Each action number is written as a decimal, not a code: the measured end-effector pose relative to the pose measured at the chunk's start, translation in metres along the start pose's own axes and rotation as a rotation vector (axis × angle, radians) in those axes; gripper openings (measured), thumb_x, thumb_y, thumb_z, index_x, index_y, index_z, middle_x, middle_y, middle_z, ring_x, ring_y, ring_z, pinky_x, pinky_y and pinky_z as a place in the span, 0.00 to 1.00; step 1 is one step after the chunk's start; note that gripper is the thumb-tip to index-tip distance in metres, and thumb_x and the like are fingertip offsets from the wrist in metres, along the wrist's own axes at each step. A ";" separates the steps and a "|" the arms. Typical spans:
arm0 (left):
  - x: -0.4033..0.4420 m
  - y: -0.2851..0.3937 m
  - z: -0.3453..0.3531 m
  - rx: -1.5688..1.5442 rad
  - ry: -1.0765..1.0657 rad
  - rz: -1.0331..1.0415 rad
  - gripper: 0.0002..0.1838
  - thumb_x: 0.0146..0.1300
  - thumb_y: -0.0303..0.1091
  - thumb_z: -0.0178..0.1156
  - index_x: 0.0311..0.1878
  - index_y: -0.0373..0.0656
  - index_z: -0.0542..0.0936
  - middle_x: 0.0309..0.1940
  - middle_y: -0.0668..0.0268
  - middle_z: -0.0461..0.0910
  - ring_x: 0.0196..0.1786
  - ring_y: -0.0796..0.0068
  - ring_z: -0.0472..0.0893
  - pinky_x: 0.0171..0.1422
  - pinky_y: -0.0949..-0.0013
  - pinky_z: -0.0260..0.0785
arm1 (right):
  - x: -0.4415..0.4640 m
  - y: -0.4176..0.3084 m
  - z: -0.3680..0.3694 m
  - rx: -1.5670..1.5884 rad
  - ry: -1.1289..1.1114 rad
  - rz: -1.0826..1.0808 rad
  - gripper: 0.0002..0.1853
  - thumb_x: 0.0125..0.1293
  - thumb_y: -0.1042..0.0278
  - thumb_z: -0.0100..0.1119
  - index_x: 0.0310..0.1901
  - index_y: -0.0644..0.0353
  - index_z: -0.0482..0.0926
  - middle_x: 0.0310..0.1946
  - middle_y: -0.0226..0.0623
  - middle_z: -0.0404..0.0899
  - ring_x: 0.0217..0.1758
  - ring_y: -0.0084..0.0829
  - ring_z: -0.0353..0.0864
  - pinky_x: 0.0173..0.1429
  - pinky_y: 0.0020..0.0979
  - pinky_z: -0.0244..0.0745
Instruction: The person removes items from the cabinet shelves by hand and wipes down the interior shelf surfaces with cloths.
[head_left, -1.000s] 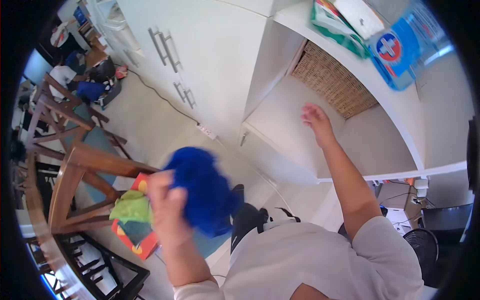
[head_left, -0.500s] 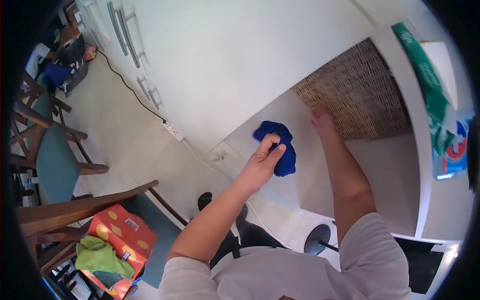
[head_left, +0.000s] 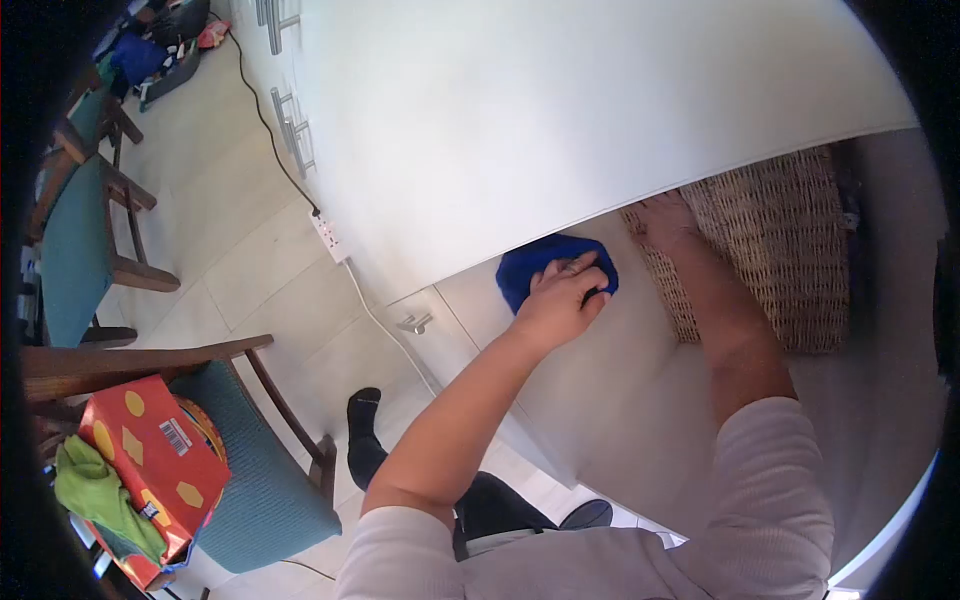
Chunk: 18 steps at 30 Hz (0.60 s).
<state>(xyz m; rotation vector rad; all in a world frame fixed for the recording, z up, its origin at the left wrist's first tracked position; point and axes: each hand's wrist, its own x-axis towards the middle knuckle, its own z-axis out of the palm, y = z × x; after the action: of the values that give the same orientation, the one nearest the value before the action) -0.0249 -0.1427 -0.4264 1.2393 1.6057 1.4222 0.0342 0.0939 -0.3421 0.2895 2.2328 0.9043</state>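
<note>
A blue cloth [head_left: 515, 272] lies against the pale shelf surface [head_left: 600, 385] under the cabinet's overhang. My left hand [head_left: 565, 295] presses down on it, fingers bent over the fabric. To the right, a woven wicker basket [head_left: 770, 250] stands tilted in view inside the same compartment. My right hand [head_left: 668, 222] rests on the basket's near left part, with the fingers stretched out and apart. The overhanging white panel partly covers the basket's far side.
A white cabinet panel [head_left: 600, 90] hangs over the compartment. Left of it, a power strip [head_left: 326, 236] with cables lies on the tiled floor. A chair with a teal seat [head_left: 270, 500] carries a red box [head_left: 155, 450] and a green cloth [head_left: 95, 490].
My left hand has brought the blue cloth down flat onto the shelf surface. My right hand now lies on the basket. The view has shifted closer to the compartment.
</note>
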 end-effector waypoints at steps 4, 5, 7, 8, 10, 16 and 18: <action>0.014 -0.016 0.025 0.223 0.078 0.100 0.13 0.59 0.42 0.57 0.45 0.51 0.77 0.62 0.61 0.69 0.65 0.49 0.63 0.68 0.44 0.47 | 0.003 0.007 0.005 0.003 0.017 0.009 0.50 0.47 0.39 0.62 0.69 0.52 0.53 0.71 0.33 0.50 0.76 0.34 0.40 0.76 0.47 0.29; 0.017 -0.021 0.029 0.251 0.076 0.102 0.12 0.59 0.42 0.57 0.45 0.51 0.77 0.62 0.60 0.69 0.65 0.49 0.63 0.68 0.43 0.46 | 0.008 0.008 0.009 0.015 0.048 0.016 0.50 0.48 0.39 0.62 0.69 0.52 0.53 0.71 0.33 0.50 0.76 0.35 0.39 0.76 0.47 0.29; 0.022 -0.028 0.039 0.330 0.045 0.113 0.12 0.59 0.42 0.56 0.45 0.52 0.77 0.62 0.60 0.69 0.65 0.49 0.62 0.69 0.42 0.44 | 0.016 0.015 0.017 0.043 0.041 0.038 0.50 0.48 0.38 0.61 0.69 0.53 0.54 0.71 0.33 0.50 0.76 0.35 0.39 0.76 0.48 0.28; 0.023 -0.029 0.040 0.383 0.015 0.123 0.12 0.59 0.42 0.56 0.45 0.52 0.77 0.62 0.61 0.69 0.66 0.49 0.62 0.69 0.42 0.44 | 0.020 0.014 0.012 0.061 0.005 0.053 0.50 0.48 0.37 0.61 0.69 0.53 0.54 0.71 0.33 0.50 0.76 0.35 0.39 0.75 0.48 0.28; 0.023 -0.033 0.038 0.452 -0.015 0.133 0.13 0.60 0.42 0.55 0.46 0.52 0.77 0.62 0.61 0.68 0.67 0.51 0.61 0.69 0.43 0.43 | 0.024 0.009 0.001 0.023 -0.005 0.075 0.50 0.48 0.36 0.60 0.69 0.53 0.54 0.71 0.34 0.50 0.76 0.36 0.40 0.75 0.50 0.27; 0.029 -0.039 0.050 0.478 0.030 0.097 0.20 0.63 0.42 0.50 0.57 0.47 0.72 0.65 0.59 0.64 0.70 0.56 0.57 0.71 0.46 0.41 | 0.017 0.008 -0.010 -0.090 0.000 0.105 0.47 0.50 0.36 0.59 0.68 0.52 0.57 0.70 0.38 0.52 0.75 0.38 0.43 0.75 0.52 0.27; 0.039 -0.043 0.050 0.471 0.014 0.074 0.23 0.65 0.42 0.47 0.62 0.46 0.69 0.66 0.58 0.62 0.70 0.57 0.57 0.72 0.49 0.41 | 0.018 0.011 -0.015 0.001 -0.022 0.102 0.45 0.50 0.37 0.60 0.67 0.51 0.59 0.69 0.39 0.54 0.74 0.40 0.45 0.75 0.52 0.29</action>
<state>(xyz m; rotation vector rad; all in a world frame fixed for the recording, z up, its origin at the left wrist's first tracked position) -0.0020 -0.0863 -0.4734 1.5646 1.9952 1.1274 0.0105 0.1023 -0.3361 0.4154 2.2152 0.9492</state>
